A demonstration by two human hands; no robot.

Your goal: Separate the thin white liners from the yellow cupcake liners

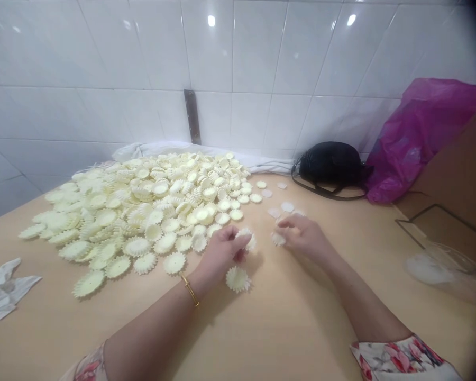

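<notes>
Head view: L hand (218, 254) has thumb & fingers closed on a small pale-cream round piece w/ toothed rim (246, 239), pinched near its edge & tilted, approx. mid-surface. Thumb lies across the near side; the other fingers are curled, partly hidden. A similar cream toothed disc (238, 279) lies flat just below that hand. Gold-coloured bangle (189, 290) on L wrist.

R hand (303, 235) is a bit to the right, well apart from L: fingers bent, tips close tog., narrow gap at most. A thin whitish scalloped disc (278, 239) shows right at the tips; can't tell if gripped or just touched. More thin, translucent whitish discs (287, 207) lie loose just beyond R hand. R forearm ends in a white sleeve w/ red floral print (404, 357).

Big heap of pale-yellow toothed shallow cups (158, 201) covers the left & centre of the light-wood-coloured surface (285, 328), some overlapping, edge pcs. lying singly.

Containers: clear plastic container (460, 264) at far R, w/ whitish translucent stuff in it, too blurred to ID. Magenta plastic bag (420, 132) at back R, contents hidden. Black bag w/ strap (331, 163) beside it, near the tiled wall, contents likewise hidden. Crumpled white tissue (6, 288) at far L.
</notes>
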